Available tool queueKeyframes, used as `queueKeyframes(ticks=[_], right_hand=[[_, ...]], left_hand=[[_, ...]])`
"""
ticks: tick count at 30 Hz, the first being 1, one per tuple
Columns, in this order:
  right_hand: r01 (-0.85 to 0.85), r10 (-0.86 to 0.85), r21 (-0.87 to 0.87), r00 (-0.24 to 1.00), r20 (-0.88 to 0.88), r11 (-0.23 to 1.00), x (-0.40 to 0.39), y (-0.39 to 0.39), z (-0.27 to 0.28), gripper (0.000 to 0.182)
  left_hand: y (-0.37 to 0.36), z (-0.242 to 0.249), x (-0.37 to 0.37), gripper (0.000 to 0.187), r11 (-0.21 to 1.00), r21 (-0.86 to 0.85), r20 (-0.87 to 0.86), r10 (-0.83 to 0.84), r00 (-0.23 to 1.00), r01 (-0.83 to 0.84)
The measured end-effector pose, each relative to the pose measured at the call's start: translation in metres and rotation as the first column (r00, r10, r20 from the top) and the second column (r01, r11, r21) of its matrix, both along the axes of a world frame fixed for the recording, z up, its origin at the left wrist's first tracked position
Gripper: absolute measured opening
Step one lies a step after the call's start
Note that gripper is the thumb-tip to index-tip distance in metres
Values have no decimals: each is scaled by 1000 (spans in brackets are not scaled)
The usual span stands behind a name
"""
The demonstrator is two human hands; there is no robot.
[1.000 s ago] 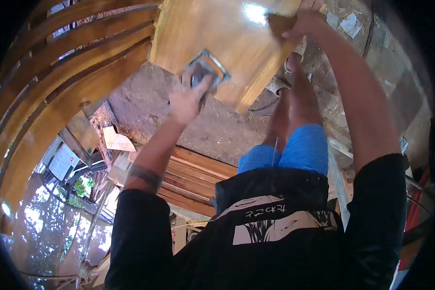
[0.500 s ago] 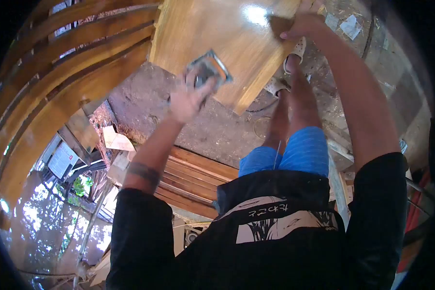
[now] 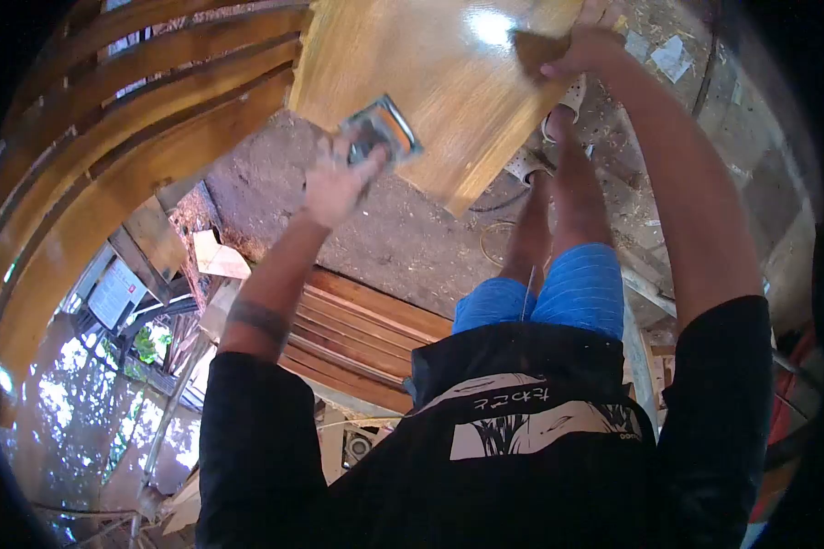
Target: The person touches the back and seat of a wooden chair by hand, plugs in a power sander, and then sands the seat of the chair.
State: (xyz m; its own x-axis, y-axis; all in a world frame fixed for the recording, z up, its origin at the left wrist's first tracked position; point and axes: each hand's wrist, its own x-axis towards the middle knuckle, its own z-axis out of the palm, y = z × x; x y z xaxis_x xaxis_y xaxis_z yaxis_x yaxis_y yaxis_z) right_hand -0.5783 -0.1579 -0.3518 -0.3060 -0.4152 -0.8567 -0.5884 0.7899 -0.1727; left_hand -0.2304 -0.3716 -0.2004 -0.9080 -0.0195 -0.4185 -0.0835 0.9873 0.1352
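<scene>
A varnished wooden panel (image 3: 439,82) with a bright glare spot fills the top middle of the head view. My left hand (image 3: 339,174), slightly blurred, is closed around a rectangular metal-edged hand tool (image 3: 381,130) with an orange strip on it. This tool lies over the panel's near left edge. At the panel's right edge my right hand (image 3: 593,48) grips the wood, thumb on the face and fingers at the rim. The hand's shadow falls on the panel beside the thumb.
Curved wooden slats (image 3: 174,128) stand close at the left. Below my left arm lies a slatted wooden piece (image 3: 366,334). My feet are on the dusty floor (image 3: 412,238) beside the panel, near a paper scrap (image 3: 672,59). A labelled box (image 3: 116,293) sits lower left.
My left hand and the tool have shifted slightly left, toward the panel's outer edge. My right hand keeps its grip on the panel, and the whole view has moved a little.
</scene>
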Motion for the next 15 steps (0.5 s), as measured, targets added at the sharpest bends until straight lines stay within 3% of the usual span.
queueKeyframes(ticks=[2,4,6,8,10,11,14,15], right_hand=[[5,-5,-13,1000,31,1000,-4,-3,16,93],[-48,47,-8,994,-100,999,2,-4,15,86],[-60,60,0,991,-119,998,1,-4,12,83],[-38,38,11,999,-25,999,-3,-2,8,82],[-72,76,75,995,-58,995,0,-9,19,83],[-92,100,108,992,-75,990,1,-10,24,83],[-67,76,60,986,-146,996,4,-5,11,83],[-65,71,46,988,-134,997,3,-5,10,83]], left_hand=[[-14,3,-16,54,986,-6,-55,169,984,-169],[-25,5,-10,57,964,-27,-117,259,959,-264],[-31,-18,49,56,742,251,96,620,779,-622],[-13,-9,61,55,683,284,224,635,739,-673],[28,5,49,54,949,197,75,236,969,-246],[40,3,44,54,989,120,-54,-86,995,92],[58,0,3,54,969,99,-124,-213,969,226],[53,1,-7,55,986,110,-104,-113,988,125]])
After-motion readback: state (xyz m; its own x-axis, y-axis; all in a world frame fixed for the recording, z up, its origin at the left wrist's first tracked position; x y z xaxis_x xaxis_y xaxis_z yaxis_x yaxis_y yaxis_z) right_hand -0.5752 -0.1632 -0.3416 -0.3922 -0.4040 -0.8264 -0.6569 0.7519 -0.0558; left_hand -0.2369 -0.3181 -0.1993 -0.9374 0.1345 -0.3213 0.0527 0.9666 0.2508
